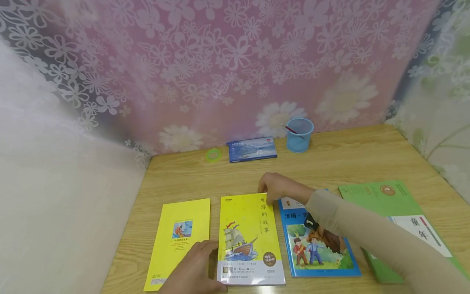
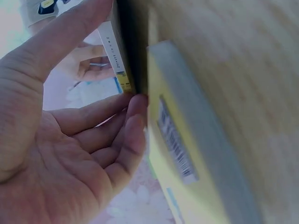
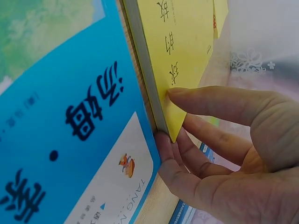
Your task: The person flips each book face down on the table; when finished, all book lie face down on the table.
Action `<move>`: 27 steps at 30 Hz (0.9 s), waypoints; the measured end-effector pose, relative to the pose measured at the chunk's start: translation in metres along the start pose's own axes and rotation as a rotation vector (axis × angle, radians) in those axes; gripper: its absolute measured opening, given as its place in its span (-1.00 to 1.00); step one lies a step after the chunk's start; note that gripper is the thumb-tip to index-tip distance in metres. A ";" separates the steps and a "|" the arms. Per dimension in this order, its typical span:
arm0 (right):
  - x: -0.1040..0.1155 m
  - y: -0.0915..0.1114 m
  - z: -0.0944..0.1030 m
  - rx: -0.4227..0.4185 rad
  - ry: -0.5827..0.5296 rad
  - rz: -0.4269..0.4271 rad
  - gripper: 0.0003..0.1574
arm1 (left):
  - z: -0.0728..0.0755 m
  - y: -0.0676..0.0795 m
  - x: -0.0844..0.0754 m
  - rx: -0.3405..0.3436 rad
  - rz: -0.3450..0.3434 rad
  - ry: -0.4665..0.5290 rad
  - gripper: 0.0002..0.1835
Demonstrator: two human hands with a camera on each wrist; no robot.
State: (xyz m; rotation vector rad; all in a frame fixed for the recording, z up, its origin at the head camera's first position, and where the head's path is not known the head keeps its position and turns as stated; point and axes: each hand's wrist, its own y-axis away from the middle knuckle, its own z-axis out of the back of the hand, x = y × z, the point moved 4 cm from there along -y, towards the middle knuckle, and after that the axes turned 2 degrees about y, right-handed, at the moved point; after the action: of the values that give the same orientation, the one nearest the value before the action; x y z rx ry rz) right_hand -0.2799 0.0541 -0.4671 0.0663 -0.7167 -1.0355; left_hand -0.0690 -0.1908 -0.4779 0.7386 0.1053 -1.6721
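A yellow book with a sailing ship on its cover [image 1: 242, 228] lies flat on the table. My right hand [image 1: 276, 187] pinches its top right corner, thumb on the cover and the other fingers by the edge, as the right wrist view shows. My left hand [image 1: 194, 267] is at the book's lower left side, thumb near the bottom corner and relaxed fingers along the spine [image 2: 113, 51]. Left of it, partly behind the left hand, lies another yellow book [image 1: 180, 232]. A blue book [image 1: 323, 255] lies to the right, partly covered by my right forearm.
A green book [image 1: 371, 200] lies farther right under the right sleeve. Along the back stand a light-blue mesh pen cup [image 1: 299, 141] holding a pencil, a flat blue box [image 1: 253, 150] and a green tape roll [image 1: 213, 154]. Flowered cloth [image 1: 235, 81] hangs behind the table.
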 end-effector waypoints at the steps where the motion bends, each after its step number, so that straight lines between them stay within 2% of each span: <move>1: 0.000 0.000 0.000 -0.003 -0.001 -0.003 -0.55 | 0.001 0.000 0.000 0.012 0.018 0.040 0.09; 4: -0.001 0.000 0.000 -0.007 -0.013 -0.006 -0.59 | 0.001 -0.002 0.002 0.049 0.043 0.157 0.12; 10: -0.005 -0.002 0.000 -0.006 -0.059 0.009 -0.64 | -0.003 -0.003 0.011 0.103 0.035 0.381 0.31; 16: -0.010 -0.006 0.000 0.018 -0.097 0.047 -0.59 | -0.003 0.000 0.022 0.131 0.066 0.529 0.08; 19: -0.013 -0.008 0.001 0.034 -0.112 0.067 -0.55 | -0.002 0.002 0.029 0.142 0.105 0.612 -0.03; 23: -0.015 -0.010 0.003 0.064 -0.119 0.089 -0.55 | 0.000 0.003 0.033 0.177 0.112 0.712 -0.04; 27: -0.016 -0.010 0.006 0.086 -0.122 0.104 -0.59 | 0.001 0.003 0.034 0.236 0.086 0.861 -0.02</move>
State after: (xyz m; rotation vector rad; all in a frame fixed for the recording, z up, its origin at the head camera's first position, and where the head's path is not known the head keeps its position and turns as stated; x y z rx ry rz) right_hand -0.2953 0.0636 -0.4746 0.0405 -0.8669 -0.9149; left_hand -0.0682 -0.2206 -0.4937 1.5825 0.4763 -1.1951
